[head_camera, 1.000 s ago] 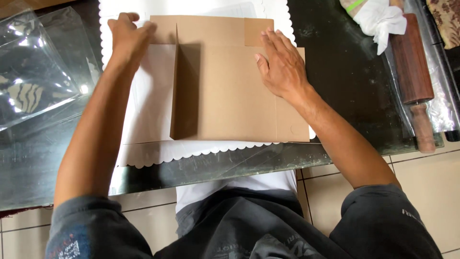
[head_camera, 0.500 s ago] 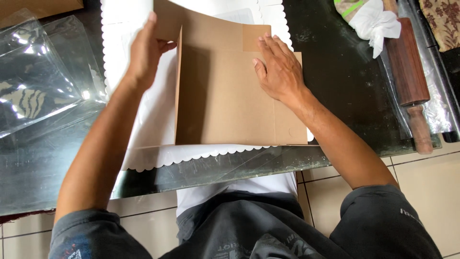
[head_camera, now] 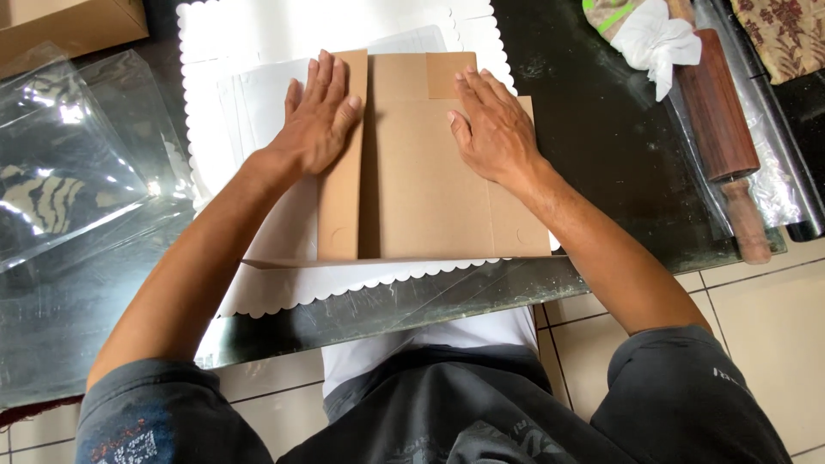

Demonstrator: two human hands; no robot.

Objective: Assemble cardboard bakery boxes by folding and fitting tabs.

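We press the left hand, fingers extended flat and gripping nothing, on the folded-over left flap of the brown cardboard sheet. Our right hand lies open-palmed on the sheet's upper right. The sheet rests on white scalloped paper, mid-table, near a wooden rolling pin.

Bright, even daylight, sharp focus; glare on the clear plastic sheets at left.

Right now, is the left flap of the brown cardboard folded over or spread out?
Folded over. The left hand presses the narrow flap flat onto the cardboard sheet, a crease shadow beside it.
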